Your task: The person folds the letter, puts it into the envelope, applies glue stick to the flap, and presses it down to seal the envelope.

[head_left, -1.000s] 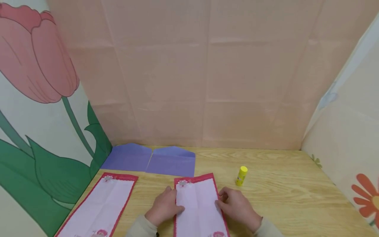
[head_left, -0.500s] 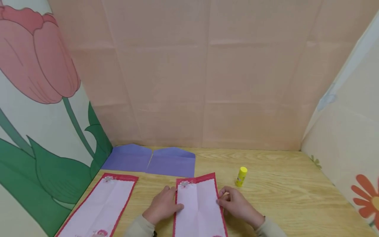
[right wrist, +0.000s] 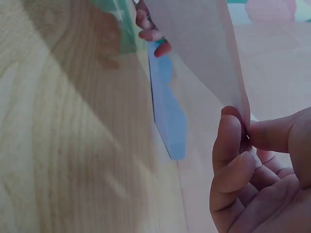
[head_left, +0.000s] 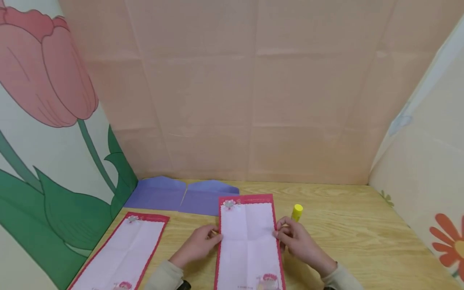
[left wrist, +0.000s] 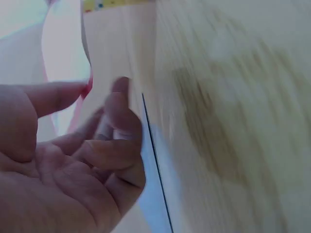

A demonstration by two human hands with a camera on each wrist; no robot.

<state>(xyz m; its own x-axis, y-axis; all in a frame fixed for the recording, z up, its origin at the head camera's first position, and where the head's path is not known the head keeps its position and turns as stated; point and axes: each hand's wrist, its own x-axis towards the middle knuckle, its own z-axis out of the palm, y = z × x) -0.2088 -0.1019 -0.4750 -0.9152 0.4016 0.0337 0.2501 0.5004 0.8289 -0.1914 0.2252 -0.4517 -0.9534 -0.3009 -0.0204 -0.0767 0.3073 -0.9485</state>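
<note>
A sheet of letter paper (head_left: 250,241) with a red border, crossed fold creases and small printed pictures is raised off the table, its upper edge overlapping a purple envelope in the head view. My left hand (head_left: 197,243) holds its left edge, thumb on the front at the red border (left wrist: 86,90) and the other fingers behind. At the opposite edge my right hand (head_left: 299,243) pinches the sheet between thumb and index finger; the right wrist view shows the plain back of the paper (right wrist: 204,53). Just beyond the right hand stands a yellow glue stick (head_left: 297,212), its lower part hidden.
A matching red-bordered sheet (head_left: 121,251) lies at the left of the wooden table (head_left: 344,225). Two purple envelopes, one left (head_left: 157,195) and one right (head_left: 206,201), lie side by side at the back. Papered walls (head_left: 253,92) enclose the table's back and sides.
Both hands have lifted the sheet and brought it slightly right and away from me; its top now covers part of the right envelope. The other sheet and the glue stick stay put.
</note>
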